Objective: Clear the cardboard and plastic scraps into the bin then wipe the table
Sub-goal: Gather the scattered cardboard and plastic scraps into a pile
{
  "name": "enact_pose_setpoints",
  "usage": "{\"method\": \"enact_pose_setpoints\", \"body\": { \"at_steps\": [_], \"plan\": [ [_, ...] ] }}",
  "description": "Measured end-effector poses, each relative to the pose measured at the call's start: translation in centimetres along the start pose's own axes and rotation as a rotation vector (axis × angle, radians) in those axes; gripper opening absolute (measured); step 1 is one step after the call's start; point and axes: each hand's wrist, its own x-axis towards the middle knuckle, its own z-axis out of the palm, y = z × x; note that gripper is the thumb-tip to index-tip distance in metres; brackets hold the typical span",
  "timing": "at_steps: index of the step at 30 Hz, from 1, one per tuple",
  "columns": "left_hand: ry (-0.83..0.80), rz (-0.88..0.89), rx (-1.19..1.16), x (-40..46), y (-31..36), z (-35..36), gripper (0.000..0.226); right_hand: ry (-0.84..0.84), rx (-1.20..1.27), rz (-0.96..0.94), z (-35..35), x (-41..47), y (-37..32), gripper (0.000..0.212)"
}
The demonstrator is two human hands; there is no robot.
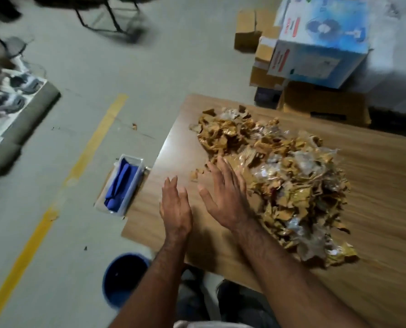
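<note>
A big heap of torn cardboard and clear plastic scraps point(284, 181) covers the middle of the wooden table point(382, 185). My right hand point(225, 197) lies flat with straight fingers against the heap's left edge. Just to its left, my left hand point(174, 207) hovers over bare table, fingers straight, holding nothing. A blue bin point(123, 280) stands on the floor below the table's near left corner, partly hidden by my left forearm. A clear plastic tray with a blue cloth point(122, 185) sits on the floor beside the table's left edge.
Stacked cardboard boxes point(315, 50), one blue and white, stand behind the table at the top right. A yellow line point(62, 185) crosses the grey floor. A dark chair frame point(112, 17) stands far back. A few small scraps point(196, 175) lie loose near my hands.
</note>
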Motion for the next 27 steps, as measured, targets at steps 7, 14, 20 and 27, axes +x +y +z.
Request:
{"method": "enact_pose_setpoints", "body": {
  "at_steps": [7, 14, 20, 27],
  "plan": [
    [-0.13, -0.042, 0.027, 0.1, -5.3, -2.5, 0.067, -0.237, -0.324, -0.058, 7.7, -3.6, -0.2, 0.092],
    [-0.35, 0.218, 0.327, 3.7, -6.2, -2.0, 0.076, -0.242, -0.446, -0.004, 11.6, -2.6, 0.2, 0.083],
    [-0.401, 0.345, 0.311, 8.3, -4.5, 0.4, 0.074, -0.167, -0.527, 0.129, 11.6, 2.7, 1.3, 0.077],
    [-0.431, 0.432, 0.253, 14.0, -1.2, 2.6, 0.076, -0.066, -0.564, 0.346, 10.1, 8.3, 3.2, 0.087]
  ]
}}
